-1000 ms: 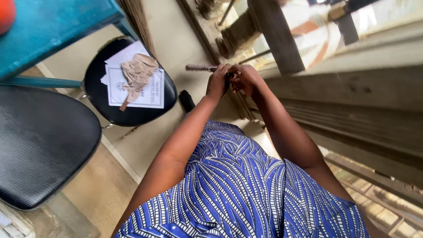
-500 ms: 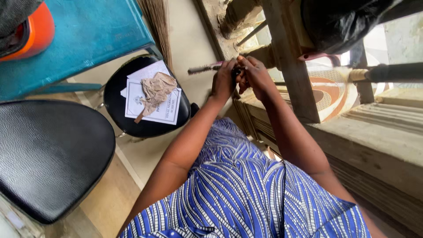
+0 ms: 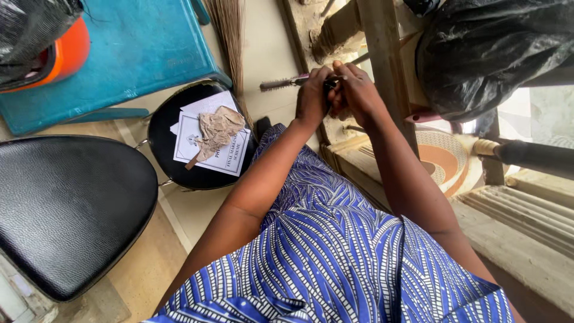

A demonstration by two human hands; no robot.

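Bristled and slender, the round hairbrush (image 3: 286,83) lay level, its long axis pointing left from your left hand (image 3: 313,98), whose fingers gripped the handle; your right hand (image 3: 356,91) pinched its near end, above the round black stool (image 3: 173,164).

A thin brush (image 3: 281,84) with short bristles sticks out sideways near the top middle of the frame. Its bristly end points left. Its pink handle end is hidden inside the two hands.

black stool (image 3: 173,164) | papers (image 3: 206,140) | teal table (image 3: 131,54) | black bag (image 3: 490,54)
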